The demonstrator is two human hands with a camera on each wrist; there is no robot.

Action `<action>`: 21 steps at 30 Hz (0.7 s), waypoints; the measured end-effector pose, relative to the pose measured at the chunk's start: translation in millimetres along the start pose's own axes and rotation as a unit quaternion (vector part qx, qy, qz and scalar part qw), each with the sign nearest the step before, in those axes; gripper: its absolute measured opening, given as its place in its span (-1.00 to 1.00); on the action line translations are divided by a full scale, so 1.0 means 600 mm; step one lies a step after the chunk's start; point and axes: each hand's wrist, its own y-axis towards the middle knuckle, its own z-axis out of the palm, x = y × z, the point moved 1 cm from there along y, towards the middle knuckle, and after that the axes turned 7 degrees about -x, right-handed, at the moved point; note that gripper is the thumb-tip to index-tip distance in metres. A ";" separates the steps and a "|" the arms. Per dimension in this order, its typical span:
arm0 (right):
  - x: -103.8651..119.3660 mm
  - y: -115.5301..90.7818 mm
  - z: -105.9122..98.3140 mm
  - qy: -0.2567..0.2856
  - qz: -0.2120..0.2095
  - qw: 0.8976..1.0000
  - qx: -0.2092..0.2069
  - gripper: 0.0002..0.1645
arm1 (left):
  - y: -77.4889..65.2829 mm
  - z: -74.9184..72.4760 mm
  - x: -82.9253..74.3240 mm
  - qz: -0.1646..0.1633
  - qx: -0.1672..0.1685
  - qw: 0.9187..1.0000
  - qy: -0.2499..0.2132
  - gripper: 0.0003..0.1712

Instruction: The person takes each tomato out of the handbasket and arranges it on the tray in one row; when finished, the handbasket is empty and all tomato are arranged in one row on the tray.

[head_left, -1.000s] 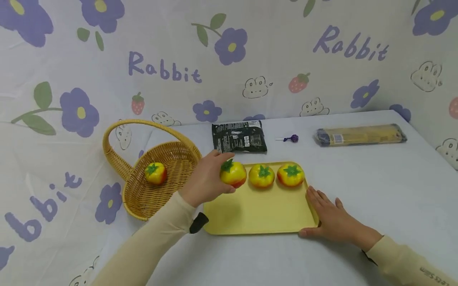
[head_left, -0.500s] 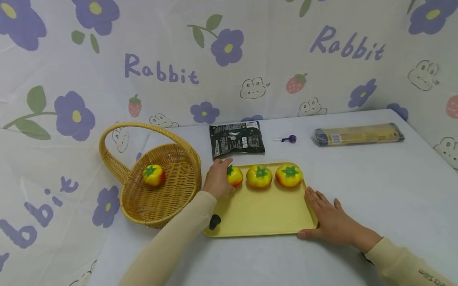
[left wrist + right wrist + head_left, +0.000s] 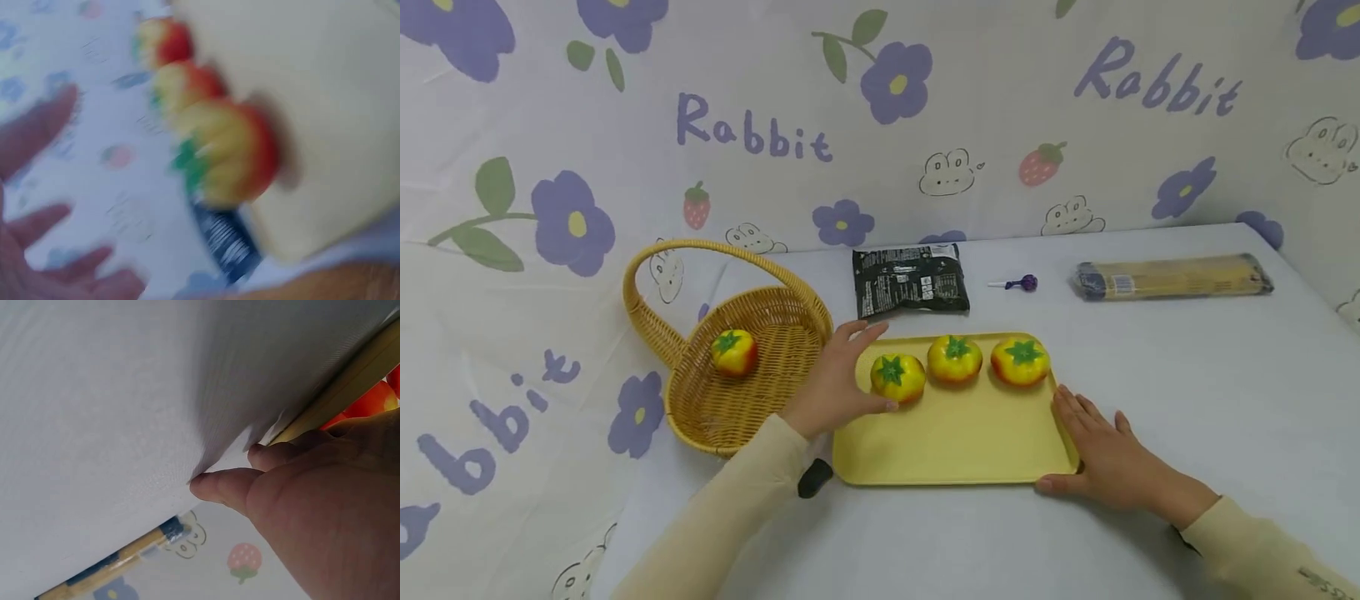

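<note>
Three yellow-and-red tomatoes with green leafy tops stand along the back of a yellow tray in the head view. My left hand is beside the leftmost tomato, thumb and fingers spread around its left side. The left wrist view, blurred, shows that tomato apart from the fingers. The middle tomato and the right tomato sit beyond it. My right hand rests at the tray's right edge, fingers straight along the rim and thumb at the near corner.
Left of the tray stands a wicker basket with a tall handle and one tomato inside. Behind the tray lie a black packet, a lollipop and a long wrapped package. A patterned cloth hangs behind.
My left hand has let go of the leftmost tomato and drawn back to the left, its fingers spreading. That tomato now sits slightly nearer than the other two. The right hand stays at the tray.
</note>
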 end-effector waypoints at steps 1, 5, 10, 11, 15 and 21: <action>-0.002 0.000 -0.002 -0.003 0.001 1.000 -0.001 0.51 | -0.009 -0.023 -0.001 0.007 0.006 1.000 -0.014 -0.11; -0.007 0.000 -0.011 -0.008 0.007 1.000 0.003 0.52 | -0.037 -0.120 0.022 -0.012 0.022 0.999 -0.035 -0.53; -0.006 0.002 -0.017 -0.008 0.006 1.000 0.004 0.51 | -0.022 -0.178 0.111 -0.116 0.017 0.990 0.081 -0.29; -0.006 0.002 -0.017 -0.010 0.005 1.000 0.003 0.51 | -0.013 -0.177 0.130 -0.131 0.022 0.985 0.107 -0.21; -0.007 0.000 -0.011 -0.008 0.013 1.000 0.009 0.52 | 0.018 -0.165 0.192 -0.178 0.032 0.971 0.153 -0.02; 0.003 0.004 0.000 0.008 0.007 1.000 0.006 0.50 | 0.030 -0.169 0.238 -0.217 0.038 0.965 0.146 0.07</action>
